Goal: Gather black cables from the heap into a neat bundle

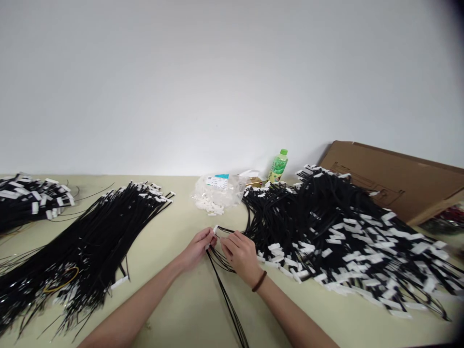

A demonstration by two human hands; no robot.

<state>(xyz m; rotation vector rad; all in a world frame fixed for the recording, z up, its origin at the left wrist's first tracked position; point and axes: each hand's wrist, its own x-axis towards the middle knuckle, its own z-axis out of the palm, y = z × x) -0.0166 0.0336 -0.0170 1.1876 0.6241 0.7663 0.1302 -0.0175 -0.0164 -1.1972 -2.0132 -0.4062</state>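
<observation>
Between the thumb and fingers of my left hand (pixel 198 247) is a small white connector (pixel 215 230), with a second white piece just below it at the fingertips. Thin black wires (pixel 227 300) run from there down toward the front edge of the view. Close on the right, my right hand (pixel 242 254) has its fingers curled around some of the black wires, which loop beneath it. What exactly its fingertips pinch is partly hidden. A brown band circles the right wrist.
Bundled black wires with white ends (pixel 108 227) lie at left, another bundle (pixel 36 198) behind them. A large wire heap (pixel 315 227) fills the right. At the back are a clear bag (pixel 219 191) of white connectors, a green-capped bottle (pixel 278 166) and a cardboard box (pixel 391 179).
</observation>
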